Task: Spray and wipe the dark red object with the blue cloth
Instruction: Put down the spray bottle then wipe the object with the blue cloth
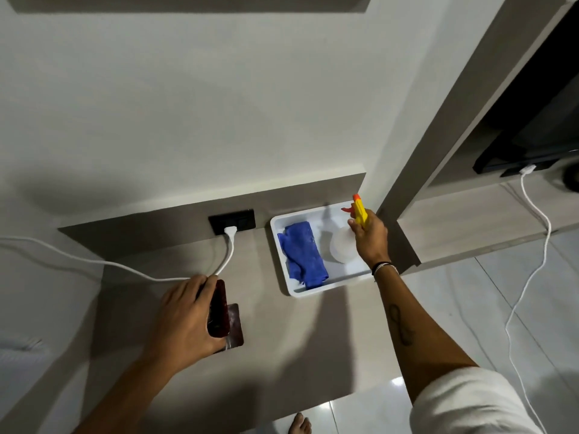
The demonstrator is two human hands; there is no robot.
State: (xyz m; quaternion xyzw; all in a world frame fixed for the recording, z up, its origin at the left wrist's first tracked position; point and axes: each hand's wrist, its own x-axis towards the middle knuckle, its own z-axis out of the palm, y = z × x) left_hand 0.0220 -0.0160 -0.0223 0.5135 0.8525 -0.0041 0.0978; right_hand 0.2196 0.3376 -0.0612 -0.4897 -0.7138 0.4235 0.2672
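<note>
A dark red flat object [219,308] stands tilted on its edge on the grey counter, and my left hand [185,317] grips it from the left. Its reflection or a second dark red piece [235,327] lies flat just right of it. In the white tray [291,289] at the counter's right lies the crumpled blue cloth [302,255]. The spray bottle [344,245], with a clear body and a yellow and orange head, stands in the tray's right half. My right hand [369,236] is closed around the bottle's neck.
A black wall socket [232,220] holds a white plug, and its cable [125,264] runs left behind my left hand. A dark screen [539,120] sits on the shelf at the right with another white cable [532,277] hanging to the tiled floor.
</note>
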